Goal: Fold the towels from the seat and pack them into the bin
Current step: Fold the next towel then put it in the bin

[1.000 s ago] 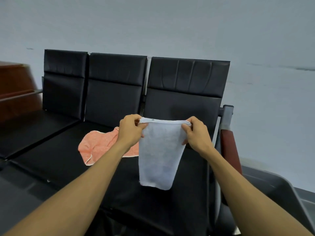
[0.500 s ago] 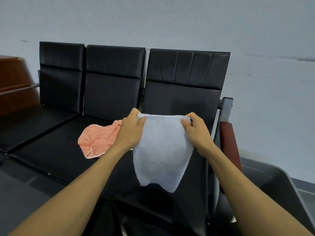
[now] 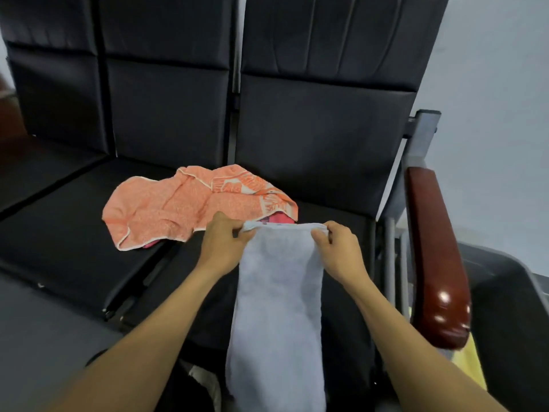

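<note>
A pale blue-grey towel point(image 3: 279, 307) hangs in a long folded strip over the right-hand black seat point(image 3: 341, 221). My left hand point(image 3: 221, 243) pinches its top left corner and my right hand point(image 3: 338, 248) pinches its top right corner. An orange patterned towel point(image 3: 184, 209) lies crumpled on the seat just behind my hands, with a bit of pink-red cloth point(image 3: 280, 217) showing under its right edge. The grey bin point(image 3: 505, 281) stands at the far right, beyond the armrest; most of its inside is out of sight.
A glossy red-brown armrest point(image 3: 433, 257) on a grey metal post separates the seat from the bin. Something yellow point(image 3: 469, 367) shows below the armrest. Two more black seats point(image 3: 59, 221) extend to the left. A pale wall is behind.
The view has tilted down and closer to the seat. My hands have lowered the towel toward the seat, and it now hangs as a longer, narrower strip.
</note>
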Demonstrator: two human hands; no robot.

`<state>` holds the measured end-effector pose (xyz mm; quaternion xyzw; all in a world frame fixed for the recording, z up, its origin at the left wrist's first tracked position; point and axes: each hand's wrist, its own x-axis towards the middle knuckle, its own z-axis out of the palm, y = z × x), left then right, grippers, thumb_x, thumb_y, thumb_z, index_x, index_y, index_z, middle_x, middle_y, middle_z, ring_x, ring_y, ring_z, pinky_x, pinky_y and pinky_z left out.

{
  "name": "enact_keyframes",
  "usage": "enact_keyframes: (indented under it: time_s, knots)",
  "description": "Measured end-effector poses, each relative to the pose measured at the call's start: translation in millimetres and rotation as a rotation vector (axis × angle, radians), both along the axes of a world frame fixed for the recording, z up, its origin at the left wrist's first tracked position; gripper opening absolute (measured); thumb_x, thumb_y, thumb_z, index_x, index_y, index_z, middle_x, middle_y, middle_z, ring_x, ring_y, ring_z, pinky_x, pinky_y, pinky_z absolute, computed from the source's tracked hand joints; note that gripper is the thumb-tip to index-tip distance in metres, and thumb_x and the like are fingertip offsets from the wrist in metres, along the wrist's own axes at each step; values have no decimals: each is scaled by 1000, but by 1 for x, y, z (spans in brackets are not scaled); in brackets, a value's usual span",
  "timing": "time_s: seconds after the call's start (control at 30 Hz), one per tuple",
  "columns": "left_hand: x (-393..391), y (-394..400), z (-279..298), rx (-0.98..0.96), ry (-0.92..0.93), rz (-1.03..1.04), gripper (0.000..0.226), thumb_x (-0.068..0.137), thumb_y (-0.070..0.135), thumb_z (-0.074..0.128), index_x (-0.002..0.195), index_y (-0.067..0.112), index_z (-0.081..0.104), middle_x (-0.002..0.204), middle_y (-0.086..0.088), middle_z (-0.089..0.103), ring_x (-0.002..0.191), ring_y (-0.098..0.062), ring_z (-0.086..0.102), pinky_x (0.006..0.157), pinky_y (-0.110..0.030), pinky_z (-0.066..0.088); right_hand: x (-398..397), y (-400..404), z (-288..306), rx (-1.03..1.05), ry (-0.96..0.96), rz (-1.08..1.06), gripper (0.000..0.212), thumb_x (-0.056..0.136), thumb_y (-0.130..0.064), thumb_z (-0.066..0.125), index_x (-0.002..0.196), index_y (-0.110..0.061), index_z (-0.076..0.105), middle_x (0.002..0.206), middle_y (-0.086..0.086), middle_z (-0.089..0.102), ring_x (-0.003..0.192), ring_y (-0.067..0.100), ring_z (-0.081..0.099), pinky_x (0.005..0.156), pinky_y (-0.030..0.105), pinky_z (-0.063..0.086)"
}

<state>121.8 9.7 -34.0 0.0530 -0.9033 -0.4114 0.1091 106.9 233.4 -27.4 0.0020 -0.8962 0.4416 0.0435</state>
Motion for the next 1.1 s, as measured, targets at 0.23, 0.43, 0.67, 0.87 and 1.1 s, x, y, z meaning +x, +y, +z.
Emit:
enact_keyframes:
  time_s: [0.23,0.43,0.67,0.87,1.1]
  knots:
    - [-27,8,-41,69,-241,0,30,99,32,54,88,6,67,65,-3,71,59,-22,67,61,-35,53,-20,11,-59,-137,-2,-30,34,98,-28,58,69,-13,55,60,7,62,48,17,65,48,33,53]
    - [-39,11,-59,359,-348,47,46,94,52,60,86,10,76,82,-5,76,81,-22,75,86,-46,60,-34,7,-87,-193,-116,-83,60,103,-44,46,73,4,66,70,16,68,70,26,67,69,38,50]
    - [-36,6,-69,346,-360,96,23,89,26,74,69,16,76,80,-2,73,85,-17,67,86,-42,55,-31,15,-104,-330,-262,-75,22,81,-2,77,91,-20,68,84,0,62,69,10,57,66,22,46]
    - [-12,8,-69,362,-601,-93,37,92,-10,57,109,20,71,109,-6,63,90,-17,63,71,-24,52,-7,20,-106,-363,-498,-12,48,74,-2,83,109,-29,63,110,9,66,96,26,68,88,40,59]
    - [1,2,-78,315,-670,-174,57,92,-11,57,141,17,55,136,-5,56,115,-16,59,94,-20,48,2,11,-99,-379,-496,47,53,85,12,61,127,-19,67,128,5,59,112,20,61,92,24,52]
